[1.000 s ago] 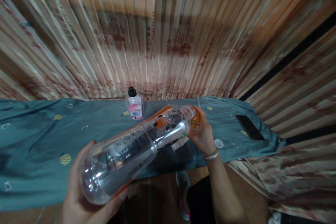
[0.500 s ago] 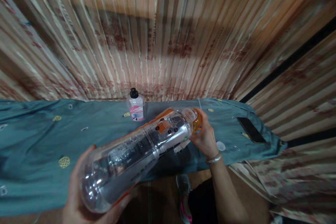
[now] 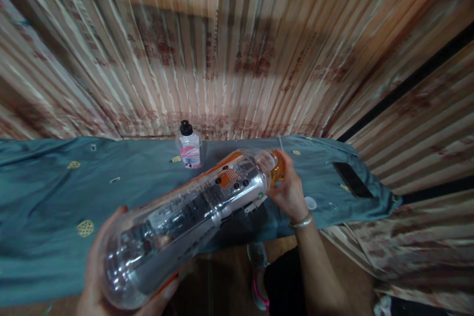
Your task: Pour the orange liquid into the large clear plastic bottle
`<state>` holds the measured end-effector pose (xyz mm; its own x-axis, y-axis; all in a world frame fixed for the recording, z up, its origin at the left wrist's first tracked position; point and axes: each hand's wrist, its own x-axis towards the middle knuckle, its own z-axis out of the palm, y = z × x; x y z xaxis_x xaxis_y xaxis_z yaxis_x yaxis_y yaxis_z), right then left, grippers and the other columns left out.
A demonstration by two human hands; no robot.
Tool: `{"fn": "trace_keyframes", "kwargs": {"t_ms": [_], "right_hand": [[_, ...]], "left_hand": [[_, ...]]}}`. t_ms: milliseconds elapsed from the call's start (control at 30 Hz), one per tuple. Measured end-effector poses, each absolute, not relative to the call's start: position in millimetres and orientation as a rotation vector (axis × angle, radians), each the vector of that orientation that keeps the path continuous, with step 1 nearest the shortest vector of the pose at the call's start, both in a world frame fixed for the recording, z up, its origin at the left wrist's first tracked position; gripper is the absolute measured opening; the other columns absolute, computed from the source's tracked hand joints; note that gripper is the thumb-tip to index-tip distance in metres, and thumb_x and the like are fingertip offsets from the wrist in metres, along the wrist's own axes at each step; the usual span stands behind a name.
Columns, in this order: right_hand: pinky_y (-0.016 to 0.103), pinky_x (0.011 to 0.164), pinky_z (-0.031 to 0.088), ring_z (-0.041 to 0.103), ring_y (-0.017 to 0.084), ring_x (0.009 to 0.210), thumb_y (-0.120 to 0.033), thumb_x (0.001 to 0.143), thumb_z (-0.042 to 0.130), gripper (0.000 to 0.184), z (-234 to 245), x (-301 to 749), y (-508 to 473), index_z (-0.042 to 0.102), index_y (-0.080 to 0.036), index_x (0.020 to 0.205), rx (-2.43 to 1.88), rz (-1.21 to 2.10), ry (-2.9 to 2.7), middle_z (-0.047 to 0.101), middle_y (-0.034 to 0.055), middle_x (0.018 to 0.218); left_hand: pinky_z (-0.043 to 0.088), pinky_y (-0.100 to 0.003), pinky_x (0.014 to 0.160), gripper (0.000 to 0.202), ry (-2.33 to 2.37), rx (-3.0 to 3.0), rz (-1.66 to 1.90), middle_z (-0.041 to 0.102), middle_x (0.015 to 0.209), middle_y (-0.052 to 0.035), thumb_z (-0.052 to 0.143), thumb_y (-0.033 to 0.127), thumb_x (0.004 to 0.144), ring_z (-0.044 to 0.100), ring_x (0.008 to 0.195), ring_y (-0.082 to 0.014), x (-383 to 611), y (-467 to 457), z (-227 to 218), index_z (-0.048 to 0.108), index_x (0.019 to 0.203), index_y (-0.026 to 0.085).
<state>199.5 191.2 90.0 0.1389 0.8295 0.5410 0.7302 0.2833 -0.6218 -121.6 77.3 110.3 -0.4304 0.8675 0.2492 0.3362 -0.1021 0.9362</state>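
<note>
A large clear plastic bottle (image 3: 192,212) with orange and black print lies tilted across the view, its base toward me at lower left. My left hand (image 3: 111,276) is wrapped round that base, thumb underneath and fingers on the far side. My right hand (image 3: 291,192), with a silver bracelet at the wrist, is closed round an amber see-through container (image 3: 277,170). This container meets the bottle's neck at upper right; most of it is hidden by my fingers. A small round white cap (image 3: 310,203) lies on the cloth just beyond my right wrist.
A teal patterned cloth (image 3: 48,197) covers the long surface. On it stand a black-topped clear bottle with a pink label (image 3: 190,148) and, at right, a dark phone (image 3: 351,179). A pleated curtain (image 3: 237,59) hangs behind. My shoe (image 3: 258,256) shows below.
Both hands still hold the large bottle and the amber container together. The bottle's base and my left hand have shifted slightly left; the whole view has moved a little.
</note>
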Motion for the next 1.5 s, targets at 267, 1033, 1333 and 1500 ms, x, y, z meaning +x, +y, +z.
{"fn": "trace_keyframes", "kwargs": {"t_ms": [267, 1033, 1333, 1500], "right_hand": [[0.057, 0.118, 0.056, 0.067, 0.037, 0.138, -0.040, 0.072, 0.093, 0.104, 91, 203, 191, 0.042, -0.021, 0.161, -1.462, 0.190, -1.625, 0.063, 0.0179, 0.155], [0.060, 0.124, 0.048, 0.059, 0.038, 0.147, -0.056, 0.088, 0.079, 0.087, 92, 214, 189, 0.045, -0.022, 0.160, -1.402, 0.207, -1.722, 0.061, 0.0180, 0.157], [0.059, 0.124, 0.048, 0.061, 0.037, 0.145, -0.056, 0.090, 0.077, 0.080, 93, 213, 188, 0.048, -0.023, 0.157, -1.402, 0.195, -1.707, 0.064, 0.0161, 0.153], [0.059, 0.125, 0.047, 0.060, 0.037, 0.147, -0.054, 0.090, 0.076, 0.081, 94, 214, 188, 0.045, -0.023, 0.159, -1.394, 0.166, -1.733, 0.062, 0.0165, 0.155]], "left_hand": [[0.058, -0.061, 0.113, 0.106, 1.745, 1.221, 1.532, 0.068, 0.148, -0.0043, 0.094, 0.060, 0.054, 0.068, 0.131, -0.0455, -120, 76, 116, 0.060, 0.153, 0.044], [0.061, -0.055, 0.107, 0.099, 1.773, 1.337, 1.542, 0.071, 0.141, -0.0019, 0.091, 0.060, 0.062, 0.072, 0.118, -0.0368, -112, 73, 128, 0.058, 0.154, 0.045], [0.070, -0.049, 0.084, 0.103, 1.759, 1.355, 1.531, 0.075, 0.137, -0.0026, 0.093, 0.058, 0.058, 0.077, 0.111, -0.0383, -115, 72, 128, 0.058, 0.153, 0.042], [0.071, -0.051, 0.076, 0.099, 1.777, 1.387, 1.504, 0.075, 0.135, -0.0041, 0.089, 0.060, 0.065, 0.079, 0.101, -0.0369, -115, 71, 131, 0.054, 0.156, 0.045]]}}
